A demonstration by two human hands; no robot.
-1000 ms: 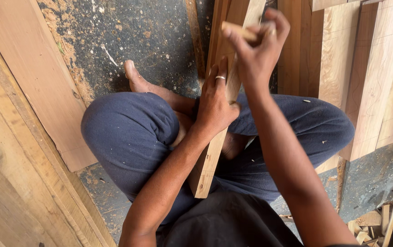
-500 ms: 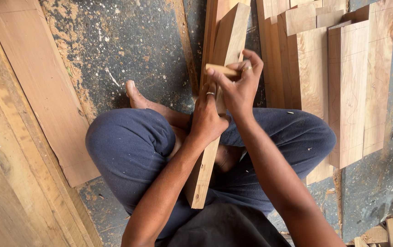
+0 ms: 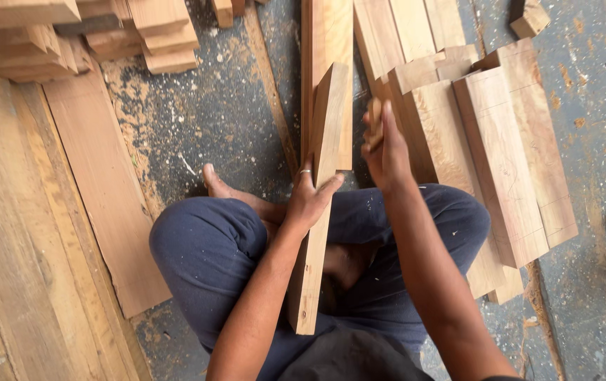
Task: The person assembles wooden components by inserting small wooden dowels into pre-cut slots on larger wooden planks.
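Two hands work on one long wooden plank, which stands on edge, slanting from the seated person's lap up over the concrete floor. One left hand, with a ring on one finger, is wrapped around the plank's middle, gripping it. One right hand, just right of the plank's upper end, is closed around one small pale wooden piece, of which only the tip shows. One bare foot lies left of the plank, beside the person's blue trousers. Right of the plank lie several thick wooden blocks, side by side and overlapping. Left of the plank lie broad boards, and beyond them, farther from the person, one stack of short offcuts.
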